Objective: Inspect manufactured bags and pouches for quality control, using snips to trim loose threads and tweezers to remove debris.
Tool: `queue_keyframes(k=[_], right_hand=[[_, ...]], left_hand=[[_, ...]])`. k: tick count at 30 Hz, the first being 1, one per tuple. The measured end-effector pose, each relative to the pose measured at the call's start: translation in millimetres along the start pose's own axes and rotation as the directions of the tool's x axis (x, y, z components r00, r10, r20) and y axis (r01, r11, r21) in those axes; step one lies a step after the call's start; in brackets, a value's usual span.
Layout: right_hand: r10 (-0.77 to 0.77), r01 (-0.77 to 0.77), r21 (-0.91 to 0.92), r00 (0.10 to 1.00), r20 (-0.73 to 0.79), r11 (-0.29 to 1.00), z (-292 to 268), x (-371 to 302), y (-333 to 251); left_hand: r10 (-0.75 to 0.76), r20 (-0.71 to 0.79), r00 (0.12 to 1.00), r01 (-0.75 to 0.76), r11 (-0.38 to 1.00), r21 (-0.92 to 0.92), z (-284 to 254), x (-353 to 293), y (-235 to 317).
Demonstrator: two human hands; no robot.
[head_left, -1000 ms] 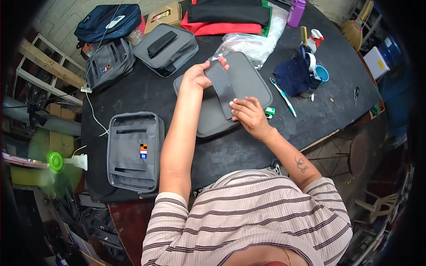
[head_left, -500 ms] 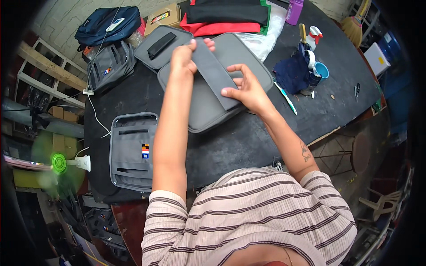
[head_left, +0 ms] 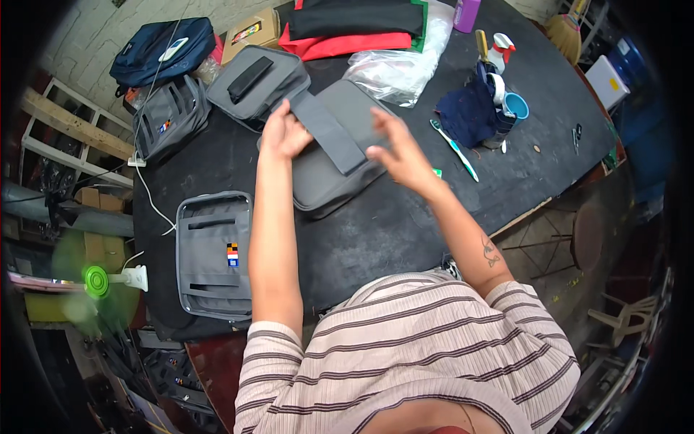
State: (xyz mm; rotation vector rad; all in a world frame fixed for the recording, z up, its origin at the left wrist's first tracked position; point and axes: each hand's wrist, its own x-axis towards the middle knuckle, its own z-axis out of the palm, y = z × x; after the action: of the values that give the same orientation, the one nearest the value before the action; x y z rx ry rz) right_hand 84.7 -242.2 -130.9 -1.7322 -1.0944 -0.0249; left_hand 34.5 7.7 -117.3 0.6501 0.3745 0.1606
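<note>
A grey soft-sided case (head_left: 318, 181) lies at the middle of the black table, with a wide grey strip (head_left: 331, 137) lying slantwise across its top. Beside the strip's left edge rests my left hand (head_left: 284, 134), palm partly showing and fingers apart; whether it touches the strip is hard to tell. My right hand (head_left: 401, 152) hovers over the case's right side, blurred, its thumb and fingers spread with nothing between them. Just beyond the left hand is a second grey case (head_left: 278, 83) with a black handle (head_left: 251, 78) on it.
A flat grey case (head_left: 215, 278) lies at the left, another grey bag (head_left: 171, 116) farther back. A navy backpack (head_left: 163, 54), red and black fabric (head_left: 354, 32) and clear plastic (head_left: 394, 72) sit behind. Toward the right are a toothbrush (head_left: 455, 152), blue cup (head_left: 515, 107) and spray bottle (head_left: 500, 52).
My right hand has let go of the strip's near end and lifted off. My left hand has slid from the strip's far end toward its left edge. The strip now lies on the case.
</note>
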Motion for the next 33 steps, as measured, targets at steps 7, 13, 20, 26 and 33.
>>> queue_keyframes(k=[7, 13, 20, 26, 33], right_hand=[[0.419, -0.568, -0.705, 0.813, -0.403, 0.424, -76, -77, 105], [0.501, -0.525, -0.009, 0.817, -0.284, 0.851, -104, -65, 112], [-0.057, 0.144, -0.32, 0.963, 0.265, 0.936, -57, 20, 33], [0.03, 0.05, -0.2, 0.927, 0.375, 0.978, -60, 49, 50], [0.035, 0.19, -0.639, 0.946, 0.321, 0.745, -54, 47, 56]], left_hand=[[0.033, 0.06, 0.998, -0.048, 0.965, 0.258, -19, -75, -65], [0.328, 0.049, 0.943, -0.288, 0.736, 0.613, -25, -56, -100], [0.473, -0.055, 0.88, -0.286, 0.618, 0.732, -4, -53, -103], [0.451, -0.075, 0.889, -0.318, 0.728, 0.608, -7, -54, -102], [0.399, -0.056, 0.915, -0.287, 0.743, 0.605, -1, -56, -103]])
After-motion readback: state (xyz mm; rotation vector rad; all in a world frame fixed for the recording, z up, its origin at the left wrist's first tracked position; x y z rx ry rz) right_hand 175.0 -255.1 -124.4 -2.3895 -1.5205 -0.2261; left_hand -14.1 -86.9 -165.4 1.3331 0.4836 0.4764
